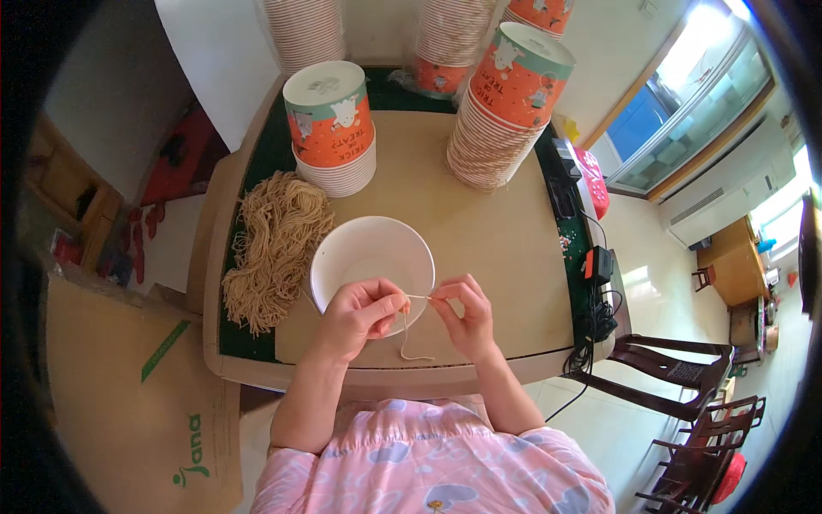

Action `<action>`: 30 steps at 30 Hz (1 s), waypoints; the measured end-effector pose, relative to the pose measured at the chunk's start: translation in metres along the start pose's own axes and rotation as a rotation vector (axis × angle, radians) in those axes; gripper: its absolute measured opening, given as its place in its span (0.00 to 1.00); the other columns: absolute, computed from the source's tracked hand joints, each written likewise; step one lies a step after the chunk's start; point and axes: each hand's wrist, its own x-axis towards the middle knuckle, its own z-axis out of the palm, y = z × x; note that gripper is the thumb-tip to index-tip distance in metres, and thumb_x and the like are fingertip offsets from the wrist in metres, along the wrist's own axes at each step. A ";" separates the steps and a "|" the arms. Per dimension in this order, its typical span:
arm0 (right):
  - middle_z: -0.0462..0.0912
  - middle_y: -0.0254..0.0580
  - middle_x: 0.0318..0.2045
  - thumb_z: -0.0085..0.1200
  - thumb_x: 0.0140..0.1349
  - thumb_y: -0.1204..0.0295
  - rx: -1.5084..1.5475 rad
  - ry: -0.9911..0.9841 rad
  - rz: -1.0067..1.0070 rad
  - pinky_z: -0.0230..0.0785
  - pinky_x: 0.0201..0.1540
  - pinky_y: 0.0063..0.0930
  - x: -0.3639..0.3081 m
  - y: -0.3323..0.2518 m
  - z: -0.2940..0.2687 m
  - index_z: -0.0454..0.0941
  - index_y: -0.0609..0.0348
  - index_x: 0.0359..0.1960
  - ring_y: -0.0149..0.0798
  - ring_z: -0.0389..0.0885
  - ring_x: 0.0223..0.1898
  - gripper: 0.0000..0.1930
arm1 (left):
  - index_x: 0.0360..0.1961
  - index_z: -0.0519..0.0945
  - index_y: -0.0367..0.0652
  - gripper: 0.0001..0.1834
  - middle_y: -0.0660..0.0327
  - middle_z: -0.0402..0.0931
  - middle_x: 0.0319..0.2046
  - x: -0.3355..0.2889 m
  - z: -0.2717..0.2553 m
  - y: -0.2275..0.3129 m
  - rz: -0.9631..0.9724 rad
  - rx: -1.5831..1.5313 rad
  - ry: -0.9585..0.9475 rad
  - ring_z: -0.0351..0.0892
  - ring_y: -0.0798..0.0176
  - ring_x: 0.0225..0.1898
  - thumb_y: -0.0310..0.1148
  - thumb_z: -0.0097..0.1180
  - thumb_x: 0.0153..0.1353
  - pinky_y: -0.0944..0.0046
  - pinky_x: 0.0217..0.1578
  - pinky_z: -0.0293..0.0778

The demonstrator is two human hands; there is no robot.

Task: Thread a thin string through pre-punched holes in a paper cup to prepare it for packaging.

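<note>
A thin beige cord (417,297) is stretched between my two hands, and its loose tail hangs down and curls over the board. My left hand (364,319) is closed, pinching the cord between thumb and forefinger. Close by, my right hand (467,319) pinches the other part of the cord with its fingertips. Behind and partly under my hands is a white paper bucket (372,236), its open mouth facing up and its inside showing. Left of it lies a heap of beige cords (278,244). Whether the cord passes through the bucket's wall is hidden by my left hand.
Upside-down stacks of orange and green printed paper buckets stand at the back left (330,128) and back right (509,103). A tan board (505,283) covers the table. Black cables and an adapter (598,265) lie along the right edge. Cardboard (128,385) stands at left, dark chairs (668,368) at right.
</note>
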 end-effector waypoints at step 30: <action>0.81 0.36 0.32 0.53 0.55 0.71 0.008 -0.059 -1.043 0.68 0.35 0.30 0.069 -0.171 -0.034 0.77 0.51 0.37 0.34 0.78 0.29 0.08 | 0.39 0.81 0.38 0.07 0.66 0.77 0.24 -0.028 0.013 0.003 -0.002 0.309 0.085 0.62 0.81 0.20 0.24 0.53 0.61 0.79 0.20 0.59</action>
